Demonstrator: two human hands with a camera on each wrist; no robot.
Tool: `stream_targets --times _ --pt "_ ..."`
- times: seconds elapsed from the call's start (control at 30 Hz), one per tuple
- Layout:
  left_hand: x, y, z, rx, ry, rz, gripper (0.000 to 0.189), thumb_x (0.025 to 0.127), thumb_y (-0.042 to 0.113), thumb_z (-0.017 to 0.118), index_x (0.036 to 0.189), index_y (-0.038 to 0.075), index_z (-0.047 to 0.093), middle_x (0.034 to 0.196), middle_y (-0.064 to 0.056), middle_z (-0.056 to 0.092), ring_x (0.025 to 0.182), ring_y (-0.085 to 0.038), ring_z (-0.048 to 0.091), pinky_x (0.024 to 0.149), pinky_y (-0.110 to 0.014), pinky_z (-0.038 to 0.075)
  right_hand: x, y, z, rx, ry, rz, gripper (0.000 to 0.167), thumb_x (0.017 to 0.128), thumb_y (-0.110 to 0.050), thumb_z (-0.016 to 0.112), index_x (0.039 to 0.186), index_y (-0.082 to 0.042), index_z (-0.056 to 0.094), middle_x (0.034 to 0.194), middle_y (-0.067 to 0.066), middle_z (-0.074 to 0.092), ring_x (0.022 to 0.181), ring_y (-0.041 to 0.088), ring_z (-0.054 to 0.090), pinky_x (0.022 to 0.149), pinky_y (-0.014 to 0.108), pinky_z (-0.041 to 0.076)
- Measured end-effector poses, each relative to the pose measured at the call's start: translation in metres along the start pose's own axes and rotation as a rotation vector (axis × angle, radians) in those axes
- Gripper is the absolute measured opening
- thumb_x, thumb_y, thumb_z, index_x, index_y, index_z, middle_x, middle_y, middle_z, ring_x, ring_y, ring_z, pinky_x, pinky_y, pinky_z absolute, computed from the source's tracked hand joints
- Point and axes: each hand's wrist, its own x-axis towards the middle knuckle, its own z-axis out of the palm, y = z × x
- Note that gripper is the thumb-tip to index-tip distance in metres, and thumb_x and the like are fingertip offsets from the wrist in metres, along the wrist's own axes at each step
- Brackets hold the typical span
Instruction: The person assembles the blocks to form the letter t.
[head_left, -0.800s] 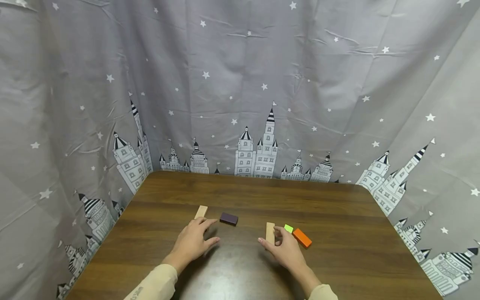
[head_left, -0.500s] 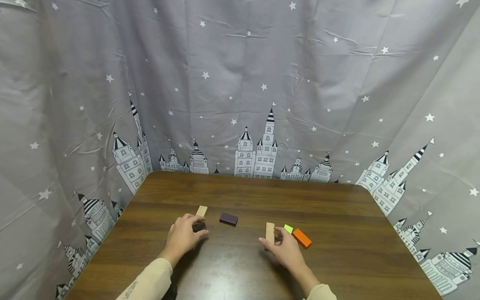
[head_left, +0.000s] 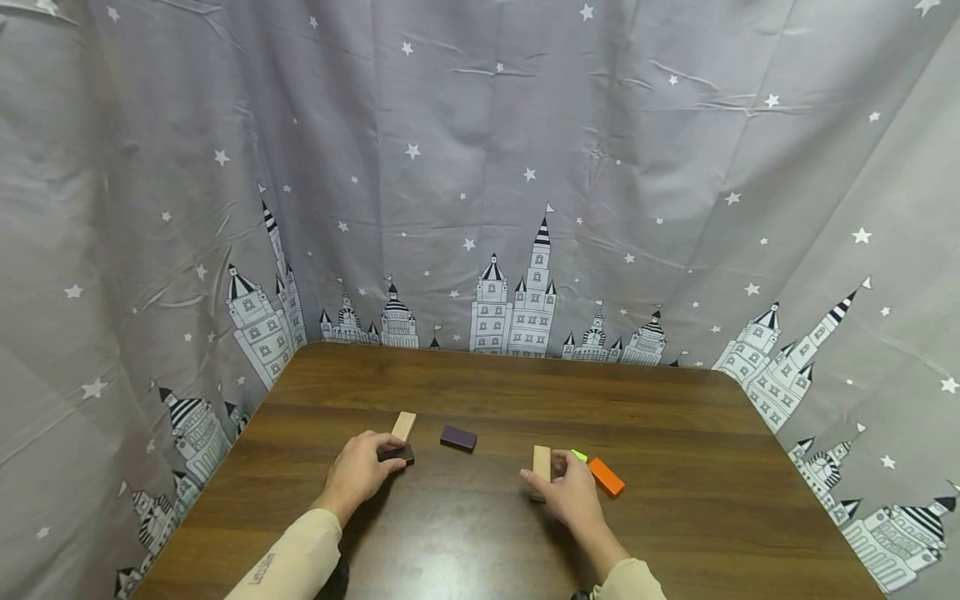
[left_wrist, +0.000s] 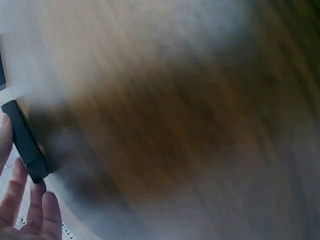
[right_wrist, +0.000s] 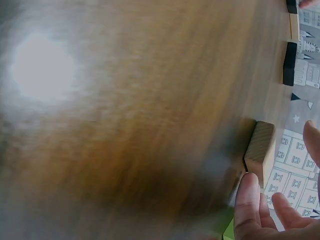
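My left hand (head_left: 357, 473) is at the left of the table, thumb and fingers about a dark block (head_left: 401, 455) that they partly cover. In the left wrist view the thumb lies against this black-looking block (left_wrist: 24, 137) and fingertips meet its lower end. Just beyond it lies a plain wooden block (head_left: 403, 426). My right hand (head_left: 573, 493) spans a second plain wooden block (head_left: 542, 463). In the right wrist view one finger is at the near end of that block (right_wrist: 261, 146), while the thumb stands apart from it.
A dark purple block (head_left: 458, 438) lies between the hands. Right of the right hand are an orange block (head_left: 606, 477) and a bright green block (head_left: 579, 456), mostly hidden by the fingers. Behind the brown table (head_left: 480, 392) hangs a grey curtain (head_left: 450, 167) with castles and stars.
My left hand has drawn back to the left and come down onto the dark block, its fingers closing about it. My right hand has shifted only slightly at the wooden block.
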Motion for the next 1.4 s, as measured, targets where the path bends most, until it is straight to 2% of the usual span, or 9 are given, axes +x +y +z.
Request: stream_targets --times 0.17,0.33,0.47,0.6,0.77,1.0,1.4 --pt "0.002 -0.001 -0.003 -0.030 -0.030 -0.041 0.025 0.083 0.013 0.083 0.107 0.009 0.078 0.113 -0.015 0.068 0.113 -0.042 0.060 0.095 -0.057 0.046 0.006 -0.003 0.002 -0.008 0.014 0.052 0.070 0.077 -0.035 0.089 0.123 0.010 0.060 0.105 0.018 0.065 0.097 0.031 0.063 0.085 0.049 0.053" --pt "0.007 0.000 -0.004 -0.041 -0.071 -0.081 0.025 0.083 0.015 0.083 0.107 0.008 0.078 0.118 -0.017 0.069 0.118 -0.046 0.056 0.098 -0.060 0.043 0.011 -0.003 0.003 -0.026 0.002 0.095 0.070 0.073 -0.030 0.092 0.120 0.011 0.060 0.098 0.017 0.068 0.090 0.029 0.064 0.079 0.046 0.054" --pt "0.010 0.002 -0.003 -0.044 -0.085 -0.087 0.023 0.083 0.015 0.083 0.105 0.009 0.078 0.114 -0.014 0.072 0.119 -0.045 0.057 0.098 -0.059 0.043 0.012 -0.003 0.005 -0.036 -0.008 0.120 0.066 0.067 -0.020 0.095 0.116 0.011 0.061 0.090 0.015 0.070 0.080 0.025 0.065 0.072 0.042 0.054" --pt "0.011 0.005 -0.003 -0.034 -0.095 -0.075 0.020 0.083 0.013 0.083 0.102 0.009 0.078 0.111 -0.013 0.073 0.116 -0.043 0.059 0.097 -0.057 0.045 0.009 -0.003 0.005 -0.037 -0.006 0.133 0.059 0.067 -0.014 0.093 0.112 0.008 0.063 0.089 0.012 0.070 0.079 0.023 0.065 0.073 0.041 0.055" --pt "0.011 0.006 -0.005 -0.027 -0.098 -0.051 0.018 0.082 0.012 0.084 0.099 0.010 0.078 0.107 -0.011 0.073 0.111 -0.040 0.062 0.095 -0.055 0.046 0.001 -0.008 0.007 -0.019 -0.020 0.116 0.054 0.069 -0.012 0.092 0.111 0.008 0.064 0.088 0.009 0.068 0.077 0.021 0.063 0.072 0.039 0.055" --pt "0.011 0.003 -0.007 -0.022 -0.102 -0.051 0.018 0.083 0.013 0.083 0.100 0.011 0.077 0.109 -0.011 0.073 0.112 -0.041 0.062 0.095 -0.056 0.046 -0.019 -0.018 0.013 0.018 -0.038 0.091 0.050 0.069 -0.012 0.091 0.108 0.007 0.066 0.086 0.006 0.064 0.075 0.018 0.061 0.067 0.035 0.054" --pt "0.012 0.001 -0.006 -0.030 -0.093 -0.035 0.016 0.082 0.013 0.083 0.097 0.012 0.077 0.105 -0.009 0.074 0.108 -0.039 0.063 0.094 -0.055 0.046 -0.046 -0.032 0.024 -0.033 -0.092 0.078 0.051 0.068 -0.012 0.092 0.107 0.007 0.064 0.086 0.006 0.061 0.076 0.019 0.060 0.068 0.036 0.055"
